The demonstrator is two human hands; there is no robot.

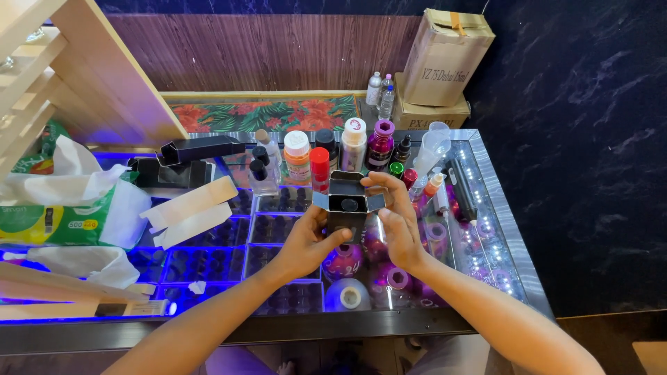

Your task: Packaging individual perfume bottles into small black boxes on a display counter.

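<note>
Head view: my left hand [306,239] and right hand [399,215] each keep a pinching grip on the small black box [347,208], upright, flaps open, dark bottle inside, held between them above the desk [500,229] centre.

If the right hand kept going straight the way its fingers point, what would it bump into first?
The right hand points up and left over the small dark box that it holds with the left hand. Past the box's open flaps, the red-capped bottle looks first in line, though depth is hard to judge.
</note>
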